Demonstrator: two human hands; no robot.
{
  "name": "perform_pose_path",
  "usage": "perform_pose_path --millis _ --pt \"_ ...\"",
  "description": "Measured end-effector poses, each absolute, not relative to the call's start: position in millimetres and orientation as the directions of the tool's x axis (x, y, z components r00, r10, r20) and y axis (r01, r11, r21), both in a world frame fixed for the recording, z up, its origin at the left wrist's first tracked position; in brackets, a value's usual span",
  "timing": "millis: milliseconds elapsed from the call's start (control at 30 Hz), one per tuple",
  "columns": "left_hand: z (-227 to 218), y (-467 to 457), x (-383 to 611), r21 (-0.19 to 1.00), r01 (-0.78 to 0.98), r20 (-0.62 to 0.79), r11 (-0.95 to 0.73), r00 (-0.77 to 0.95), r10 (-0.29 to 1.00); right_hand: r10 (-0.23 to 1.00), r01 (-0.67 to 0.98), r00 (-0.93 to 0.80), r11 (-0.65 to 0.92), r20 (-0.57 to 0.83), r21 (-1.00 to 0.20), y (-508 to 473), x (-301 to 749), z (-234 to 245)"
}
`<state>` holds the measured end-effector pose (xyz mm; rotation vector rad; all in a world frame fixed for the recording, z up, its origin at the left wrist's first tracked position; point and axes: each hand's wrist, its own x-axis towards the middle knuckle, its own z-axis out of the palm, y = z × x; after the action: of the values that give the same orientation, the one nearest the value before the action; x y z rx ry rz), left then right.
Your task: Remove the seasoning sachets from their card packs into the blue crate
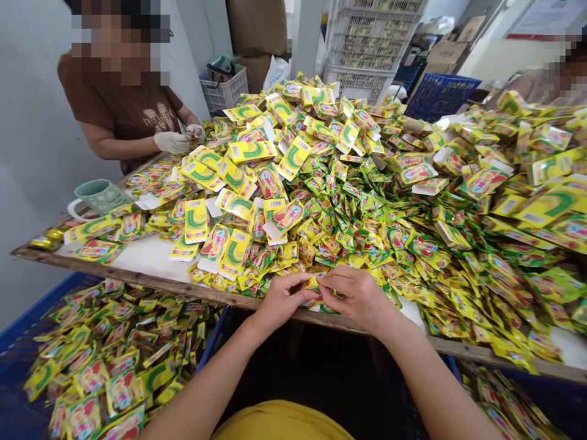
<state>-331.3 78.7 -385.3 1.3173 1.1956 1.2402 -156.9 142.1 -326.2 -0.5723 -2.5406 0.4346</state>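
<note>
My left hand [285, 298] and my right hand [355, 296] meet at the table's front edge, fingers closed from both sides on a small yellow packet [313, 283]. Fingers cover most of it, so I cannot tell whether it is a sachet or a little carton. Just beyond my hands spreads a heap of small green and yellow sachets [343, 229]. To the left of them lie flat yellow cartons [235, 252], some with white flaps open. More cartons [293, 157] are piled at the back of the heap.
A blue crate [16, 342] full of packed cartons stands below the table at left. A green mug [98, 197] is on the left corner. Across the table a person in white gloves [172, 142] works; another sits at far right. White crates [362, 43] are stacked behind.
</note>
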Motion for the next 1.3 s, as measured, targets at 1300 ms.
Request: perform_pose_path --millis 1300 --pt "-384 67 -350 0.905 0.282 0.31 -0.317 0.073 0.948 0.685 0.265 -0.533 0.693 0.497 -0.671 106 -172 -364"
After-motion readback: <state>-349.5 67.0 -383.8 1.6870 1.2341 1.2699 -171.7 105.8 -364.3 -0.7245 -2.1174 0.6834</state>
